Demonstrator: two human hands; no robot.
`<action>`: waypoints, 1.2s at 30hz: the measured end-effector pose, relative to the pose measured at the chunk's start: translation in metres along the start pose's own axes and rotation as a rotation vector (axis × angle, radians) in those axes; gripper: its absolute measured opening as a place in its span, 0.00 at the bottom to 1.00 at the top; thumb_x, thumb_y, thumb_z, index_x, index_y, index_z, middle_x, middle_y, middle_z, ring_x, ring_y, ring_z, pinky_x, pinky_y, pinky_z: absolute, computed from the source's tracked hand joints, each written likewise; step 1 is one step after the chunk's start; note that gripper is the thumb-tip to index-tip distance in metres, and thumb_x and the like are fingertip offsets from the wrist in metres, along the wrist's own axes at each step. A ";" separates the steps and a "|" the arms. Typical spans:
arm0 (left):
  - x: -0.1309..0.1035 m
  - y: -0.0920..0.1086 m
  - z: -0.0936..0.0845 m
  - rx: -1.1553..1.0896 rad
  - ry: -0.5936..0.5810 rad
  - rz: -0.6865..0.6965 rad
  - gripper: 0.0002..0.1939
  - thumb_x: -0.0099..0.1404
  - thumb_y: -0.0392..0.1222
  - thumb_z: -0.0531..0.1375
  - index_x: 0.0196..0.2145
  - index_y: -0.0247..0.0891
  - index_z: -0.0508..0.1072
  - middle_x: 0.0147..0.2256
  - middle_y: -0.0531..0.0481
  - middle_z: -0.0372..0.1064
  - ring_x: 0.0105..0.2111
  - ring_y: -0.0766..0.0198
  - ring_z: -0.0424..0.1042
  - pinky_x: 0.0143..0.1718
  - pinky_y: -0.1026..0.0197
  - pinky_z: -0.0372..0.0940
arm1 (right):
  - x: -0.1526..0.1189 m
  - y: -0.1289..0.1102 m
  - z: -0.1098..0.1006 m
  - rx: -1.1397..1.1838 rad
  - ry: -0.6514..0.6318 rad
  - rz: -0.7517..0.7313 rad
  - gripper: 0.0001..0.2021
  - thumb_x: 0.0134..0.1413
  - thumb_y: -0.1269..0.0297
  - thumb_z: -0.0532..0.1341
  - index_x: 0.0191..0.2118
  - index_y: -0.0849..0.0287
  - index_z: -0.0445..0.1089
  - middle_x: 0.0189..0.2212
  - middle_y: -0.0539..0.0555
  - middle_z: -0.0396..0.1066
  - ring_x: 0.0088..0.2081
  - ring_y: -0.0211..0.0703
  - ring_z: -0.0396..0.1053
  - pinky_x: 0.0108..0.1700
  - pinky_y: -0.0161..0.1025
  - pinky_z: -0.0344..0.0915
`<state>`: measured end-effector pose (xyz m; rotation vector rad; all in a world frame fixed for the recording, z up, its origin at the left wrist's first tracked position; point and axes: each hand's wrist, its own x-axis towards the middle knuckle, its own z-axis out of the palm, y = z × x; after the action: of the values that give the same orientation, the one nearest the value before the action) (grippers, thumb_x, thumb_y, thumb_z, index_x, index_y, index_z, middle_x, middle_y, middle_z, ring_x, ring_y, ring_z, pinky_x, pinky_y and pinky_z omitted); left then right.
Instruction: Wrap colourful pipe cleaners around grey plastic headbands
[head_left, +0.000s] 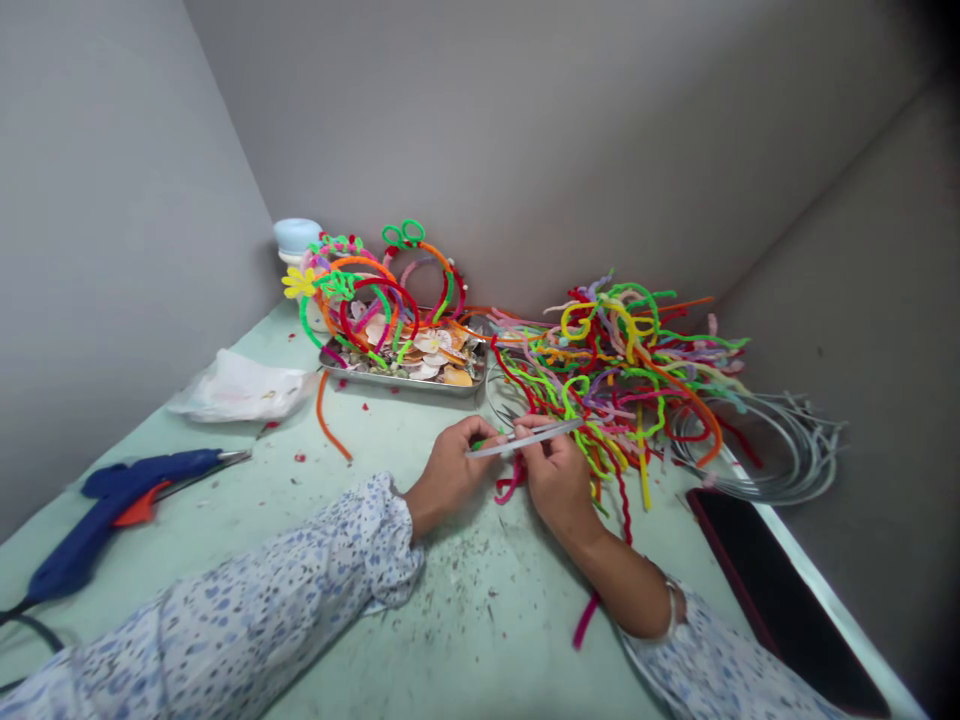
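Near the middle of the table, my left hand (456, 468) and my right hand (555, 475) meet with their fingertips close together. Both are closed on a thin, pale grey band (551, 434), which looks like a bare headband seen edge-on. A magenta pipe cleaner (510, 488) curls down between the hands; whether fingers hold it I cannot tell. Just beyond my right hand lies a big heap of coloured pipe cleaners (607, 350). Another magenta pipe cleaner end (585, 622) shows under my right forearm.
Behind my left hand, a metal tray (405, 384) holds shell-like pieces, with pipe-cleaner headbands (375, 290) on it. A blue glue gun (127, 505) lies left, near a plastic bag (244, 388). Coiled grey bands (795, 455) and a dark phone-like slab (780, 600) lie right. Walls enclose the table.
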<state>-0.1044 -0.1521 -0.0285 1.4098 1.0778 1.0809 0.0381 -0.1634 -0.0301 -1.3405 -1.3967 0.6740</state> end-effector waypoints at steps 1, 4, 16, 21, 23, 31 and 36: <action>0.000 0.000 0.000 -0.005 0.005 -0.008 0.12 0.57 0.48 0.60 0.27 0.36 0.68 0.22 0.54 0.63 0.22 0.69 0.60 0.24 0.65 0.55 | 0.000 0.000 0.000 0.004 -0.003 0.001 0.11 0.56 0.59 0.57 0.38 0.61 0.72 0.28 0.51 0.72 0.26 0.39 0.65 0.30 0.35 0.60; 0.000 0.001 -0.001 -0.034 0.014 -0.041 0.10 0.56 0.46 0.60 0.25 0.36 0.68 0.19 0.55 0.61 0.20 0.69 0.59 0.23 0.64 0.54 | -0.001 0.001 0.001 0.010 -0.010 -0.005 0.12 0.56 0.59 0.57 0.39 0.61 0.72 0.26 0.51 0.71 0.26 0.40 0.65 0.29 0.35 0.59; -0.002 0.004 0.000 -0.053 0.009 -0.036 0.11 0.58 0.46 0.59 0.25 0.37 0.67 0.19 0.55 0.60 0.20 0.68 0.57 0.23 0.63 0.52 | -0.002 0.000 0.000 -0.021 -0.011 -0.040 0.12 0.57 0.59 0.56 0.40 0.61 0.72 0.29 0.53 0.73 0.29 0.42 0.67 0.29 0.35 0.60; -0.003 0.003 0.000 0.024 0.024 0.018 0.14 0.61 0.49 0.56 0.23 0.37 0.66 0.19 0.56 0.60 0.21 0.68 0.58 0.24 0.63 0.53 | -0.002 -0.001 0.000 -0.025 -0.011 -0.049 0.12 0.57 0.60 0.56 0.39 0.61 0.72 0.31 0.54 0.74 0.31 0.43 0.69 0.31 0.36 0.61; -0.003 0.003 -0.001 0.027 0.022 0.025 0.14 0.61 0.48 0.56 0.23 0.37 0.65 0.19 0.55 0.59 0.21 0.68 0.57 0.24 0.63 0.53 | -0.002 -0.001 0.001 -0.022 -0.017 -0.060 0.11 0.57 0.60 0.56 0.39 0.61 0.71 0.32 0.54 0.74 0.33 0.44 0.69 0.34 0.37 0.63; -0.003 0.002 -0.001 0.016 0.023 0.028 0.14 0.61 0.47 0.55 0.22 0.37 0.63 0.19 0.56 0.57 0.21 0.68 0.55 0.23 0.63 0.51 | -0.004 -0.001 0.001 -0.001 -0.016 -0.104 0.10 0.57 0.60 0.56 0.38 0.60 0.71 0.34 0.54 0.74 0.35 0.44 0.70 0.39 0.39 0.64; -0.005 0.003 0.001 0.065 0.048 0.052 0.14 0.63 0.48 0.55 0.25 0.37 0.65 0.21 0.56 0.59 0.23 0.68 0.57 0.25 0.64 0.53 | -0.002 0.001 0.001 0.022 -0.004 -0.039 0.12 0.56 0.58 0.57 0.39 0.60 0.71 0.30 0.53 0.73 0.30 0.43 0.68 0.31 0.36 0.63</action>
<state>-0.1040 -0.1576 -0.0264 1.4770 1.1253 1.1313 0.0373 -0.1650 -0.0314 -1.2923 -1.4113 0.6639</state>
